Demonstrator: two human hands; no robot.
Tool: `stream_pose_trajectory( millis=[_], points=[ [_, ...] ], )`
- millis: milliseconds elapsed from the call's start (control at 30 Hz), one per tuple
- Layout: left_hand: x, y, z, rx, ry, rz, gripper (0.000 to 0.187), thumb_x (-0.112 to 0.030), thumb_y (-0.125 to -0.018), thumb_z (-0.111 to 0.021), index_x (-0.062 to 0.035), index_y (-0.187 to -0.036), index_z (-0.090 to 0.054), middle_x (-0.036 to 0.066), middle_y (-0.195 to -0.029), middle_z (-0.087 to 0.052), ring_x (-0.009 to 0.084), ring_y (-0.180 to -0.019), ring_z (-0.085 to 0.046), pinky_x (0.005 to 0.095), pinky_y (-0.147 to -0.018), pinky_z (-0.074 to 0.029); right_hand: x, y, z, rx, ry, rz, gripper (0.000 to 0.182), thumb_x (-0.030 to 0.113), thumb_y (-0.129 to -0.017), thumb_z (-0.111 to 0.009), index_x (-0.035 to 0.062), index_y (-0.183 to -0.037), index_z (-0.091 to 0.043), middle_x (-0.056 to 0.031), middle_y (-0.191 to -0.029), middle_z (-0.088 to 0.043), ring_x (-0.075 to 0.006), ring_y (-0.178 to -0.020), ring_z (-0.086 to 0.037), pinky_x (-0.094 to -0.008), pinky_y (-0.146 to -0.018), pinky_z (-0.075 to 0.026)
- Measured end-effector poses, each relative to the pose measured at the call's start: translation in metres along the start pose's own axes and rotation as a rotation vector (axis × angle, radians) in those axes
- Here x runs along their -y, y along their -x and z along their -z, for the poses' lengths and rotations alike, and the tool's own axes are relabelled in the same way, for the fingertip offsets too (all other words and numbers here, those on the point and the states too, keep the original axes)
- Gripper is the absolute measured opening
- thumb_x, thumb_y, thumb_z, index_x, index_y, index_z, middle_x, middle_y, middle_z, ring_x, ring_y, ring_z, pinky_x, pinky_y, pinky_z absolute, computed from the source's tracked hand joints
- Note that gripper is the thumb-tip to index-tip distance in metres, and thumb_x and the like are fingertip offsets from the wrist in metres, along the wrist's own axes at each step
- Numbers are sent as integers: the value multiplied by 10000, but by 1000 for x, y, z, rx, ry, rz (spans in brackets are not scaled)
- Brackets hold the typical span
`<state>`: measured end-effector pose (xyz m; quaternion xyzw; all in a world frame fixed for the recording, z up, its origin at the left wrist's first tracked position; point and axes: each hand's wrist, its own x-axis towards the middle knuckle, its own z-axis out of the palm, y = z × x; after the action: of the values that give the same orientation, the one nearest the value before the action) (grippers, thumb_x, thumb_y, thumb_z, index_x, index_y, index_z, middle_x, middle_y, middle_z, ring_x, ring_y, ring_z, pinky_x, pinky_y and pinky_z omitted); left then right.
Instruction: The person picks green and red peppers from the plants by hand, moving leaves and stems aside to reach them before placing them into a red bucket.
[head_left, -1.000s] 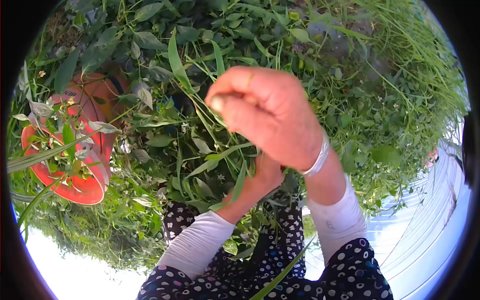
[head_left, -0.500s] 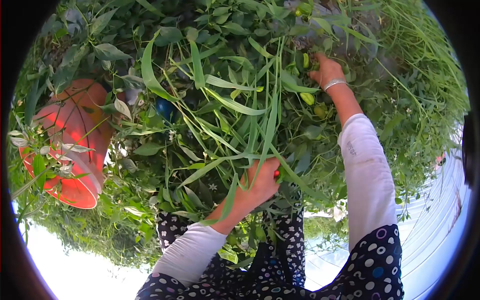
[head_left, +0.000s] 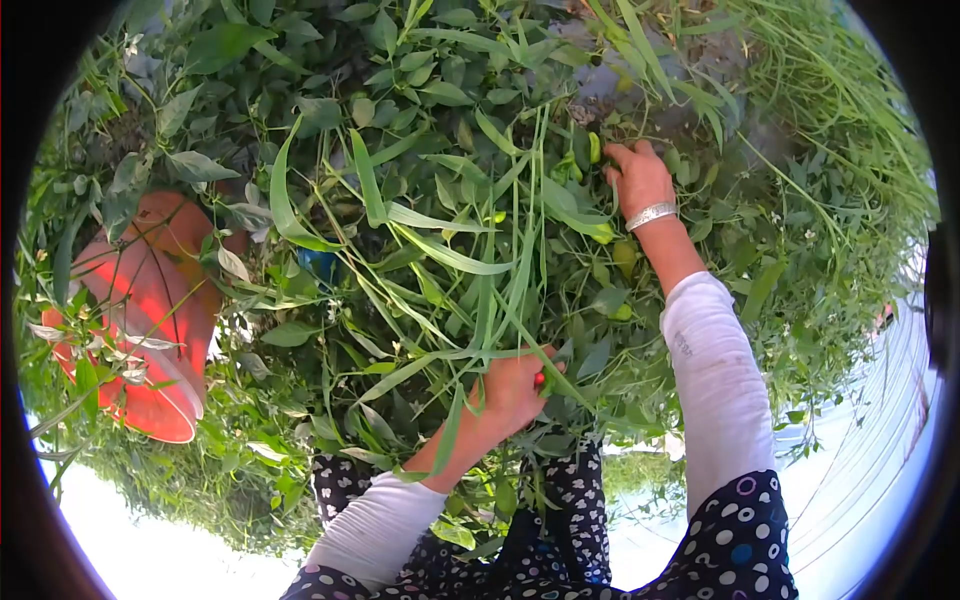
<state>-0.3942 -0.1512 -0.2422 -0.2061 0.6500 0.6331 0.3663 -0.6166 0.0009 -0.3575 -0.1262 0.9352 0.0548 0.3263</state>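
Note:
My left hand [head_left: 512, 392] is closed low in the middle, in front of my legs. A small red pepper [head_left: 541, 380] shows at its fingers, with a bit of green beside it; the rest of its hold is hidden. Farther out on the right, my right hand [head_left: 643, 182], with a silver bracelet [head_left: 652, 215] at the wrist, reaches into the plants. Its thumb and fingers are apart, just right of a green pepper [head_left: 595, 148]. Other peppers hang below, one pale green [head_left: 602, 233] and one yellowish [head_left: 625, 256].
An orange-red bucket [head_left: 150, 320] lies tilted among leaves on the left. Something blue [head_left: 318, 263] is partly hidden by foliage. Long grass blades [head_left: 450, 250] cross the pepper plants between my hands. Dense grass [head_left: 840, 120] grows at the right, beside pale sheeting [head_left: 850, 470].
My right hand has drawn back slightly and its fingers have spread beside the green pepper. The left hand stays closed around the red pepper. The whole view has shifted a little downward.

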Motion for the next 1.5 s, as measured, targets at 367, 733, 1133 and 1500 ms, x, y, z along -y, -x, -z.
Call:
stream_pose_trajectory(
  millis=[367,733,1133,1500],
  points=[
    [-10,-1,11,83,-19,20,142,-163,-787,-665,-56,-836,-586,103,-659,-549,251,-543,-543,356,-499,-420,-3,8,-1,9,-135,39,278,60,-655,-698,97,-909,-591,-145,-925,-581,-352,-805,-594,-434,-710,-481],
    [-6,-1,12,153,-120,3,205,-161,-767,-687,-29,-868,-569,141,-736,-564,294,-600,-556,379,-554,-440,9,1,30,-157,-535,188,200,16,-701,-556,62,-877,-639,-155,-851,-635,-320,-853,-610,-393,-788,-480],
    [1,0,7,104,-104,-30,270,-139,-737,-698,-33,-963,-596,124,-784,-598,262,-638,-586,354,-574,-461,22,-37,-13,476,112,123,415,74,-754,-564,37,-1165,-527,-225,-1093,-589,-351,-1039,-560,-404,-904,-452],
    [-7,-2,12,116,-104,4,245,-139,-745,-694,-53,-951,-593,119,-776,-584,285,-646,-584,370,-589,-456,13,-25,-8,212,-426,-32,482,194,-670,-707,52,-1115,-589,-180,-997,-635,-329,-930,-597,-373,-831,-467]
  ],
)
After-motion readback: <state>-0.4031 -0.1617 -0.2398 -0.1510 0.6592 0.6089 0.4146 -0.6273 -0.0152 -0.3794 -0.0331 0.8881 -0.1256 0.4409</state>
